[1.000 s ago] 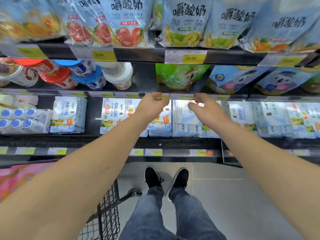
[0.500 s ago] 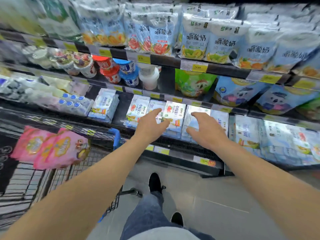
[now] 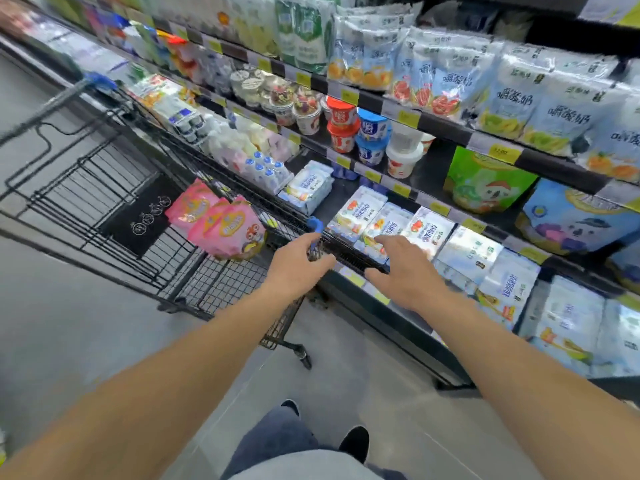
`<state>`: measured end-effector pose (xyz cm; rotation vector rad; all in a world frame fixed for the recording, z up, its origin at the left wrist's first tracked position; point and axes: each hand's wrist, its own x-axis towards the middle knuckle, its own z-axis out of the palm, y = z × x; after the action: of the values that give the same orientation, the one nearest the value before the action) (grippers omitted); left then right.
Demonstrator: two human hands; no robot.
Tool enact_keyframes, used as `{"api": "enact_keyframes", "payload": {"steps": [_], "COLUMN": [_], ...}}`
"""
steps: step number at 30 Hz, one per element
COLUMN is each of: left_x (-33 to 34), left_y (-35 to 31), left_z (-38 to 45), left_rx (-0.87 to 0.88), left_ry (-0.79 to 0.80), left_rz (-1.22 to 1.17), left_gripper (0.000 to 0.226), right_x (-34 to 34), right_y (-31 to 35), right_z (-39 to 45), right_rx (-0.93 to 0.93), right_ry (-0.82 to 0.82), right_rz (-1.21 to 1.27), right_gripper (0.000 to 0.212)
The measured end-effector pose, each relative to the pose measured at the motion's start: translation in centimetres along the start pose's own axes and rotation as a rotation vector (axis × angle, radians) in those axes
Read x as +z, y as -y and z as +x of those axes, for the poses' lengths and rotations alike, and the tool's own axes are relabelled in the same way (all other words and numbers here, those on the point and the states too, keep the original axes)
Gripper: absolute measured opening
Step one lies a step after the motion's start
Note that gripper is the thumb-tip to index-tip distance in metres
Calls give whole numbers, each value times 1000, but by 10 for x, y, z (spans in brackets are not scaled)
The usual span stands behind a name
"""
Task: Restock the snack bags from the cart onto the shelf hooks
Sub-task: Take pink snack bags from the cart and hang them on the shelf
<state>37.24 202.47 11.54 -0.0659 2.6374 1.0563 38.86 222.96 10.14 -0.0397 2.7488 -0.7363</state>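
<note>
since both hands are empty, the step in hand looks like a reach for the next of the pink snack bags (image 3: 221, 225), which lie in a small heap in the near end of the wire cart (image 3: 104, 188), against the side that faces the shelves. the left hand (image 3: 298, 263) hovers over the cart's near corner by the blue cap (image 3: 316, 226), fingers loose and slightly bent, gripping nothing; whether it touches the rim cannot be told. the right hand (image 3: 403, 271) is spread flat and open in front of the lower shelf's edge, holding nothing.

to do it well, i would send the left hand on to the heap, since it is the nearer one, pinch a single bag by its top seam so the hanging hole stays free, and lift it clear of the wire. soft bags like these probably slump, so the right hand should support the bottom.

no bare hooks can be made out from here. the chilled shelves (image 3: 408, 117) run along the right, carrying white and blue yoghurt bags (image 3: 540, 105), small cups (image 3: 372, 136) and flat milk packs (image 3: 427, 232), with yellow price tags on the edges. the floor (image 3: 86, 323) is grey and smooth, and the cart stands close beside the shelving.
</note>
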Motion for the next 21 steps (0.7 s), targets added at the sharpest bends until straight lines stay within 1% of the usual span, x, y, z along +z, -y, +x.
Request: {"api": "enact_keyframes", "payload": {"steps": [3,6,9,12,16,21], "left_x": [-19,-42,-67,-95,-128,-170], "left_y": [28,63,97,136,187,248], "left_z": [-17,-27,-30,-24,1,61], "left_rx": [-76,-133,-194,-250,-296,-271], "left_ry": [-55,-94,-136,-175,-146,-77], "left_rz": [-20,-10,-11,-28,-59,-59], "left_gripper": [54,59,59,59,62,61], "right_x": [15,36,59,84,115,156], "right_y": [27,61,98,137,189,247], "right_z": [11,27,46,73,114,181], "right_rx": [-66,-147,-203,-268,-307,-252], "right_ry": [83,148,190,196,235,245], "right_rz": [-9,-35,-55,-99,-166,-189], "right_gripper": [70,69,70,68,65,59]}}
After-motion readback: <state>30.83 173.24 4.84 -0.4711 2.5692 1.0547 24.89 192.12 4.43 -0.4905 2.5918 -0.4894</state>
